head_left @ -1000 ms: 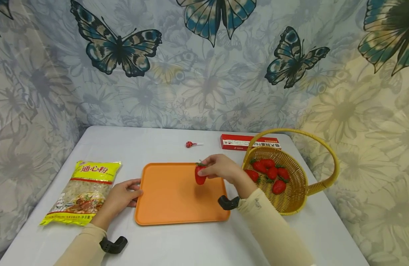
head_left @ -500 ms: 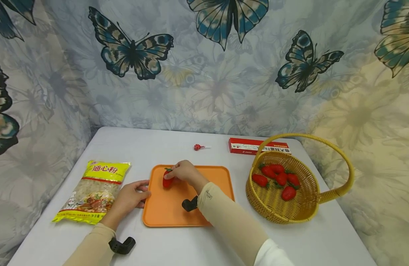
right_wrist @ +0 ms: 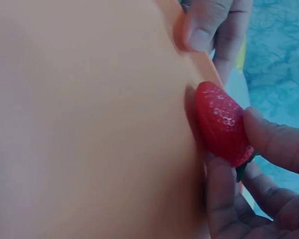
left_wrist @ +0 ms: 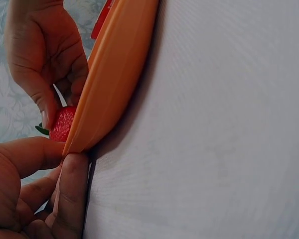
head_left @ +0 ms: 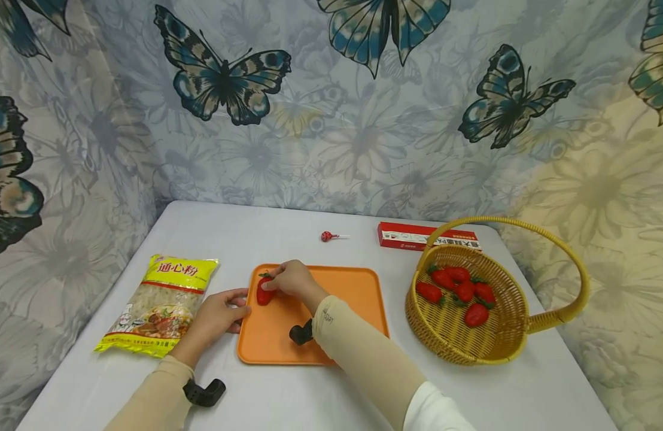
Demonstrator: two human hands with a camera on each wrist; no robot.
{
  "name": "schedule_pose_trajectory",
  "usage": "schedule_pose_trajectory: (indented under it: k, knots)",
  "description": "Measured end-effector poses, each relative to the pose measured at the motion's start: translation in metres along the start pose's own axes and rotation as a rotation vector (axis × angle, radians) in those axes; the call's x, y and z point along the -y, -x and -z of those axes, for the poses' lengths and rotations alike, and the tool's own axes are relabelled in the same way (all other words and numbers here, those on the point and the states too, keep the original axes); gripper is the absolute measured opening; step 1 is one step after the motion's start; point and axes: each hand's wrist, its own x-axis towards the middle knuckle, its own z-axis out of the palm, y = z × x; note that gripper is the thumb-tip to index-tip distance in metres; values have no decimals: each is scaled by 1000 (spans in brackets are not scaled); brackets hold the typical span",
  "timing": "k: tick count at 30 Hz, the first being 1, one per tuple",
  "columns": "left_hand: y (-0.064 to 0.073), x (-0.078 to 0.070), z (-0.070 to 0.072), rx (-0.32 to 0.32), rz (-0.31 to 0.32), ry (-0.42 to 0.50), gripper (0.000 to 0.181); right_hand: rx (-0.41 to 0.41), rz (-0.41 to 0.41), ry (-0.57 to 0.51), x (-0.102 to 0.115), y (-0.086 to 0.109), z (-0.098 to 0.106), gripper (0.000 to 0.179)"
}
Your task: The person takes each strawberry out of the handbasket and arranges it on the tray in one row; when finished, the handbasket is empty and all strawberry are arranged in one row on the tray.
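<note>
A red strawberry [head_left: 264,291] with a green leafy cap is at the left end of the orange tray [head_left: 331,350]. My right hand [head_left: 295,281] pinches it between thumb and fingers, close over the tray surface, as the right wrist view shows its tip against the tray [right_wrist: 114,124]. At the tray's left edge my left hand [head_left: 224,311] grips the rim, thumb [left_wrist: 37,153] on the upper side and fingers below. The strawberry [left_wrist: 63,123] sits just inside that rim in the left wrist view.
To the right stands a yellow wicker basket [head_left: 471,350] with a tall handle, holding several strawberries [head_left: 464,291]. Left of the tray lies a yellow pasta bag [head_left: 161,305]. Toward the back are a red lollipop [head_left: 327,236] and a red and white box [head_left: 404,236].
My right hand has carried the strawberry leftward across the tray, from its right part to the left end, and lower. The left hand stays at the tray's edge. The head view has shifted slightly.
</note>
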Motion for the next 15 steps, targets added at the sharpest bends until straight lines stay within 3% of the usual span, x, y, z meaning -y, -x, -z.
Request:
schedule_pose_trajectory:
  k: [15]
  knots:
    - [-1,0,-1,-8,0,1,49,3,-3,-13,5,1,-8,24]
